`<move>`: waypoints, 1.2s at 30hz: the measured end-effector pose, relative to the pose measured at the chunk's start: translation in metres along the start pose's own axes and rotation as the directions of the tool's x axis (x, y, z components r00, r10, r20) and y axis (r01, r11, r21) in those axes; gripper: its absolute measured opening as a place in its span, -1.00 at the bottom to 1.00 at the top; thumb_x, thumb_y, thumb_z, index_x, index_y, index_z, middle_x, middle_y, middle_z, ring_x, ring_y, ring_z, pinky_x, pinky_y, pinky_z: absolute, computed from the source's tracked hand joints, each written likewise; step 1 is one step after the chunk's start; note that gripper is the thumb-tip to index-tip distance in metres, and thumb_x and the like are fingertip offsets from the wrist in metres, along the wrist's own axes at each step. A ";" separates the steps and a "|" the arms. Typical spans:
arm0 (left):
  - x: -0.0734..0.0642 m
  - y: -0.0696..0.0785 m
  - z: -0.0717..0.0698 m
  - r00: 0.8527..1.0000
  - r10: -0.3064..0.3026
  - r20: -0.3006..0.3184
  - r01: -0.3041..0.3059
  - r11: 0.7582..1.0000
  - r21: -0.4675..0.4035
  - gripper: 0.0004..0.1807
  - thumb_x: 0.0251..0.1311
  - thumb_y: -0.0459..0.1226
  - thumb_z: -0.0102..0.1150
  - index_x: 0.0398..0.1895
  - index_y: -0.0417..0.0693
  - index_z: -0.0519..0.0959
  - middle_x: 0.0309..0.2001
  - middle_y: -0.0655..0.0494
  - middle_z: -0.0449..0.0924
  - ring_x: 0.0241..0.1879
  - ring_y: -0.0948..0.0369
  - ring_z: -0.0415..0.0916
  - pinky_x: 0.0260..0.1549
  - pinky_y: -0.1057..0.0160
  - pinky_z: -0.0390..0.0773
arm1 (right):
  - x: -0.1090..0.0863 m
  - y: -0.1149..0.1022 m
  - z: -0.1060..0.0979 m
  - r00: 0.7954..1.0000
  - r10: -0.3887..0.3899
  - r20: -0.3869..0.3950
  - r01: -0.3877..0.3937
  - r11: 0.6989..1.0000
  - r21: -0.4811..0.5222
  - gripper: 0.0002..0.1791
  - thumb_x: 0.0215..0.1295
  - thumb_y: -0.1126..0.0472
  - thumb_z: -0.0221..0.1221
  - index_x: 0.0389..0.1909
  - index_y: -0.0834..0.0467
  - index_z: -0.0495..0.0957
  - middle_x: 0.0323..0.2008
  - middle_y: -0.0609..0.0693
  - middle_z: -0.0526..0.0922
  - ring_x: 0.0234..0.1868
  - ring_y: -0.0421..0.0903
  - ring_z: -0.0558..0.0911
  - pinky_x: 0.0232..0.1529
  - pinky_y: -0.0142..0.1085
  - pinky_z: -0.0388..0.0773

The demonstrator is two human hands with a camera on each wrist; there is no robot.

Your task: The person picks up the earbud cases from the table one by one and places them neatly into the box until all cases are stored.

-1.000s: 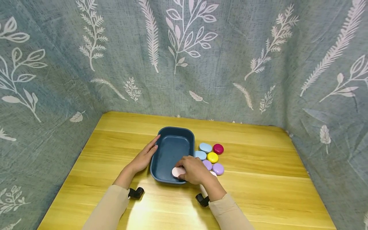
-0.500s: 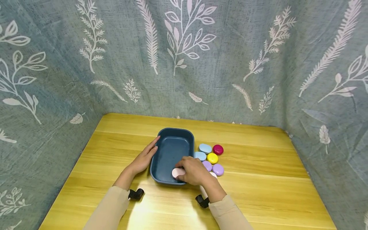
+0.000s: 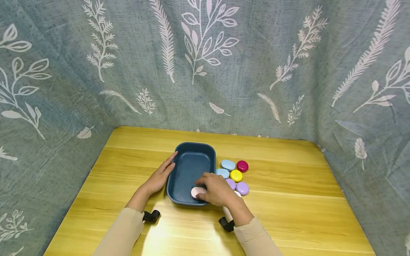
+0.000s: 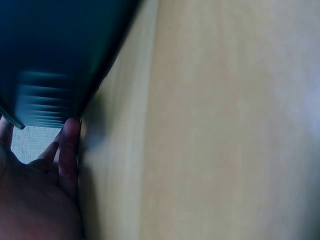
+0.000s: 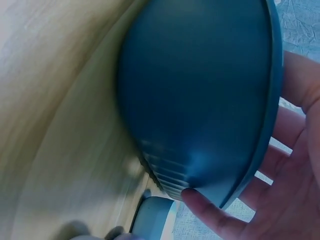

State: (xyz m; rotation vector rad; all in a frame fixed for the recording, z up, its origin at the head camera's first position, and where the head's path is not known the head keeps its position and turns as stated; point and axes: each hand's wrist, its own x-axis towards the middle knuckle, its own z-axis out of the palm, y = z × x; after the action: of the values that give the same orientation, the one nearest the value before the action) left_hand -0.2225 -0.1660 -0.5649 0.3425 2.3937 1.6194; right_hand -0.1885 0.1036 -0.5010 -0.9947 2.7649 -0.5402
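A deep dark-blue rectangular box (image 3: 189,170) with rounded corners stands on the table. My left hand (image 3: 157,178) lies along its left wall, with straight fingers reaching to the rim. Over the near right corner, my right hand (image 3: 216,188) reaches inside. A small pale pink oval piece (image 3: 197,192) lies at the box's near end, under that hand. The right thumb overlaps the piece's edge while the index finger stands apart above it. In the right wrist view, the right fingers spread past the box's outer wall (image 5: 200,90). The left wrist view has fingertips against the ribbed wall (image 4: 45,100).
Right of the box lie light-blue oval pieces (image 3: 228,165), a crimson round piece (image 3: 242,166), a yellow one (image 3: 236,176) and lilac ones (image 3: 242,188). A white piece (image 3: 237,194) is partly hidden by the right wrist. A patterned curtain (image 3: 198,106) backs the wooden table (image 3: 288,177).
The right thumb and index finger have spread slightly from the pale pink piece, which stays at the box's near end. My left hand keeps its place on the box.
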 end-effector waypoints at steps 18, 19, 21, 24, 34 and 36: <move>-0.012 0.030 -0.003 1.000 -0.019 0.019 0.019 1.000 -0.011 -0.43 0.53 0.04 -0.36 0.55 0.40 -0.10 0.57 0.24 -0.23 0.55 0.07 -0.23 0.45 -0.20 -0.09 | -0.010 0.005 -0.010 0.996 -0.005 -0.094 0.011 0.998 0.064 -0.55 0.19 -0.04 0.32 0.10 -0.02 0.63 -0.03 -0.19 0.59 -0.01 -0.19 0.58 -0.01 -0.28 0.56; -0.013 0.032 -0.003 1.000 -0.016 0.018 0.016 1.000 -0.011 -0.42 0.52 0.05 -0.36 0.55 0.39 -0.10 0.57 0.24 -0.23 0.55 0.06 -0.23 0.45 -0.20 -0.08 | -0.010 0.005 -0.010 0.995 -0.004 -0.096 0.011 0.998 0.065 -0.55 0.18 -0.04 0.32 0.10 -0.03 0.62 -0.03 -0.19 0.59 -0.01 -0.20 0.58 -0.01 -0.30 0.56; -0.013 0.032 -0.003 1.000 -0.017 0.016 0.017 1.000 -0.012 -0.43 0.53 0.03 -0.35 0.55 0.39 -0.10 0.57 0.22 -0.23 0.55 0.05 -0.22 0.45 -0.22 -0.08 | -0.011 0.006 -0.011 0.995 -0.007 -0.101 0.015 0.997 0.071 -0.55 0.18 -0.04 0.33 0.10 -0.03 0.63 -0.03 -0.17 0.60 -0.02 -0.19 0.59 -0.02 -0.30 0.56; -0.014 0.033 -0.002 1.000 -0.022 0.013 0.022 1.000 -0.006 -0.44 0.54 -0.01 -0.35 0.54 0.40 -0.09 0.56 0.24 -0.22 0.55 0.04 -0.21 0.44 -0.22 -0.07 | -0.013 0.007 -0.012 0.993 -0.012 -0.114 0.021 0.997 0.077 -0.56 0.19 -0.05 0.33 0.09 -0.05 0.62 -0.03 -0.18 0.60 -0.02 -0.20 0.59 -0.01 -0.31 0.56; -0.005 0.013 0.001 1.000 -0.011 -0.004 0.011 1.000 -0.014 -0.45 0.52 0.08 -0.36 0.51 0.54 -0.10 0.56 0.31 -0.24 0.55 0.07 -0.24 0.45 -0.23 -0.11 | -0.019 0.011 -0.020 0.989 0.028 -0.145 -0.005 0.987 0.161 -0.51 0.19 -0.01 0.33 0.15 -0.03 0.58 0.01 -0.15 0.57 -0.04 -0.10 0.61 -0.01 -0.24 0.56; -0.002 0.007 0.001 1.000 -0.011 -0.015 0.011 1.000 0.000 -0.45 0.50 0.12 -0.36 0.50 0.61 -0.10 0.55 0.38 -0.22 0.55 0.11 -0.23 0.45 -0.21 -0.10 | -0.020 0.012 -0.022 0.988 0.035 -0.150 -0.008 0.984 0.179 -0.51 0.20 0.00 0.33 0.17 -0.03 0.57 0.03 -0.15 0.57 -0.04 -0.11 0.60 0.00 -0.24 0.56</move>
State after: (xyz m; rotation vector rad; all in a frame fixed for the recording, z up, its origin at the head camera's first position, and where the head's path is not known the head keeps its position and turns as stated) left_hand -0.2200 -0.1631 -0.5585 0.3184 2.4024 1.6228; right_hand -0.1858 0.1311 -0.4846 -0.9178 2.7914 -0.8781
